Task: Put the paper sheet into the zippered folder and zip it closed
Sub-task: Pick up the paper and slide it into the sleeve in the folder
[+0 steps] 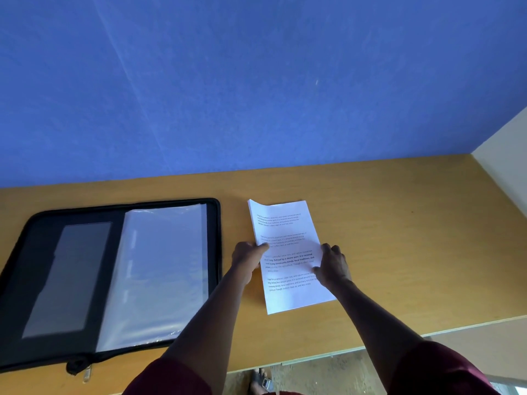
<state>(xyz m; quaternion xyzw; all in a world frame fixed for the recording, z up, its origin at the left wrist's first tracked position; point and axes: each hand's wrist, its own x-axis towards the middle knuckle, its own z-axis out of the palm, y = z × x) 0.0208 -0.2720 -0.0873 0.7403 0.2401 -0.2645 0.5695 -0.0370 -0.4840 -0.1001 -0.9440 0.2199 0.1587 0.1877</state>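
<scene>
Gripping the paper (pixel 288 255) at both side edges, fingers curled, the left hand (pixel 247 259) and right hand (pixel 332 265) ready it for the folder (pixel 114 275) lying open alongside.

Both bare arms reach forward. The left hand (pixel 247 259) curls its fingers with the thumb on top (a pinch); the right hand (pixel 332 266) curls fingers down, thumb spread inward.

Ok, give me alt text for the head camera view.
Both hands grip a printed paper sheet lying on a wooden table, left hand at its left edge, right hand at its right. The zippered folder lies open to the left.
</scene>
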